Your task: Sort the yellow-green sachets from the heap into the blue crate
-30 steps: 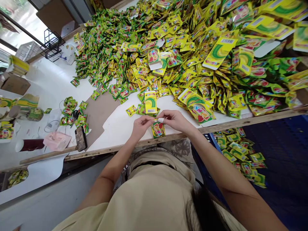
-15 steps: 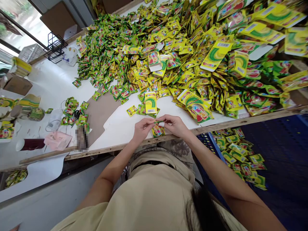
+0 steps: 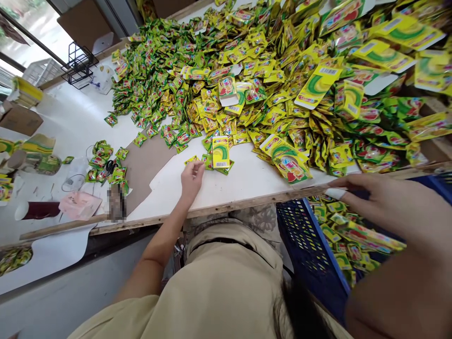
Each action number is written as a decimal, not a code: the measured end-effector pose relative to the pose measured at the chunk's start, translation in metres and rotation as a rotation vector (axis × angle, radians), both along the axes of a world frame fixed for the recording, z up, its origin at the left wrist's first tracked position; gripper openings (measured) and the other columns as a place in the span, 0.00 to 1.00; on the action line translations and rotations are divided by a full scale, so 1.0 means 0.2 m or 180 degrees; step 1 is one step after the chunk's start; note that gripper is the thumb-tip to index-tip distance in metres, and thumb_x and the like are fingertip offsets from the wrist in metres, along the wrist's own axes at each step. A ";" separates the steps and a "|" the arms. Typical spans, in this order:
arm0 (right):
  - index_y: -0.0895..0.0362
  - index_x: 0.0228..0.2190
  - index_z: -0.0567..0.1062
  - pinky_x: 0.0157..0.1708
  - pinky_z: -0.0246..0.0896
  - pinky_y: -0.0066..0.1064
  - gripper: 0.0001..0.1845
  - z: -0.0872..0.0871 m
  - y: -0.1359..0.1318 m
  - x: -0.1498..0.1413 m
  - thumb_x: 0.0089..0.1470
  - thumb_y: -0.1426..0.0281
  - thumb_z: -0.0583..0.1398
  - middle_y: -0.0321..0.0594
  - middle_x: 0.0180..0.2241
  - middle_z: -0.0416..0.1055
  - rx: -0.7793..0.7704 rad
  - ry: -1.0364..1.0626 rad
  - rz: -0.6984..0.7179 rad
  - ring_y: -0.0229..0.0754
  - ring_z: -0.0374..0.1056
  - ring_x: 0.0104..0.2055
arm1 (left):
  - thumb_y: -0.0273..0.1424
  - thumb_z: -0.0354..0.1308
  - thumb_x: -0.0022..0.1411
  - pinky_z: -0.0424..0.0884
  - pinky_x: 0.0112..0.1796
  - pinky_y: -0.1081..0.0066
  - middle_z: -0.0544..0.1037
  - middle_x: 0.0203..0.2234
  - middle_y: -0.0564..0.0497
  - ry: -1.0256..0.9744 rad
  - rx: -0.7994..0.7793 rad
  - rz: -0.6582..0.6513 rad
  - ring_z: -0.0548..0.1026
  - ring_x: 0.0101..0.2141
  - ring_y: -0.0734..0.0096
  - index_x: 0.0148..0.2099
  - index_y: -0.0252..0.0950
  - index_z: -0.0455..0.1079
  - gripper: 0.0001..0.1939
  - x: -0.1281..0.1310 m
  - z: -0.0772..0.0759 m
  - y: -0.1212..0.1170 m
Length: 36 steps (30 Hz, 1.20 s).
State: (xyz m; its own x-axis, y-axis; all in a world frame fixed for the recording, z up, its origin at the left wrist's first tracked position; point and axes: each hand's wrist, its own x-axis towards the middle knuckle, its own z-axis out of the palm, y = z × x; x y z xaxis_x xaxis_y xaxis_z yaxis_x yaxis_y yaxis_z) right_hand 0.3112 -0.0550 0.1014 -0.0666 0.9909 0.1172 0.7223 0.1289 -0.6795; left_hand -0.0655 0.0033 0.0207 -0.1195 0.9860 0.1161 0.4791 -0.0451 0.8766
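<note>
My left hand [image 3: 192, 180] is over the white tabletop, fingers loosely bent and apart, its tips at the edge of a small yellow packet [image 3: 191, 160] that they partly cover. Just right of it, a yellow-and-green card box [image 3: 221, 151] with a barcode rests on several small green packets [image 3: 207, 161]. My right hand [image 3: 384, 202] is stretched out past the table's front edge, over a blue crate [image 3: 303, 235], its fingers extended and the thumb apart. White wrapping covers one fingertip. Below this hand a filled packet [image 3: 372, 237] appears tilted above other packets in the crate; nothing shows in the fingers.
A large heap of small green and yellow packets [image 3: 212, 61] spreads across the back of the table. Brown cardboard [image 3: 146, 165], scissors [image 3: 110, 165], a pink box [image 3: 80, 205] and a jar [image 3: 38, 162] lie to the left. A wooden strip [image 3: 226, 207] edges the table.
Both hands were together on a yellow packet at the table edge. That packet has left the table; my right hand has swung right over the crate, and my left hand has moved left to the small packet.
</note>
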 end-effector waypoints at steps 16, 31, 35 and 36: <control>0.60 0.44 0.70 0.40 0.58 0.39 0.21 -0.52 0.45 -0.95 0.45 0.78 0.55 0.48 0.35 0.73 -0.0390 -0.0149 0.0285 0.51 0.64 0.39 | 0.30 0.61 0.52 0.62 0.45 0.60 0.73 0.38 0.45 0.1654 -0.0657 0.0318 0.68 0.42 0.57 0.42 0.38 0.68 0.14 -0.21 -0.07 0.16; 0.54 0.30 0.68 0.28 0.58 0.31 0.08 -0.29 0.24 -0.70 0.42 0.71 0.59 0.35 0.25 0.64 -0.0308 0.1906 -0.0017 0.39 0.61 0.27 | 0.41 0.64 0.52 0.69 0.27 0.73 0.72 0.26 0.53 -0.1771 -0.0494 -0.0245 0.69 0.25 0.76 0.35 0.36 0.69 0.14 0.06 0.16 -0.02; 0.54 0.28 0.66 0.24 0.56 0.29 0.10 -0.35 0.24 -0.82 0.40 0.68 0.62 0.31 0.22 0.59 -0.0749 0.2673 -0.0268 0.35 0.57 0.23 | 0.42 0.65 0.51 0.70 0.30 0.73 0.73 0.26 0.54 -0.2461 -0.0709 -0.0132 0.70 0.25 0.77 0.32 0.36 0.67 0.15 0.14 0.17 -0.07; 0.54 0.28 0.66 0.24 0.56 0.29 0.10 -0.36 0.23 -0.84 0.40 0.67 0.62 0.31 0.22 0.60 -0.0723 0.2758 -0.0407 0.35 0.57 0.23 | 0.42 0.64 0.52 0.71 0.31 0.72 0.73 0.27 0.54 -0.2573 -0.0715 -0.0107 0.71 0.27 0.77 0.31 0.36 0.67 0.15 0.15 0.16 -0.08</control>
State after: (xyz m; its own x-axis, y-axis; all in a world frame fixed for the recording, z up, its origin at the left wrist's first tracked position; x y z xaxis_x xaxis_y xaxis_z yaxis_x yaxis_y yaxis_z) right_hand 0.1427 -0.0082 0.0302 0.0661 0.9901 -0.1242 -0.0548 -0.1207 -0.9912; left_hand -0.0346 -0.0130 0.0535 -0.0517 0.9800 -0.1924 -0.2990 0.1686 0.9392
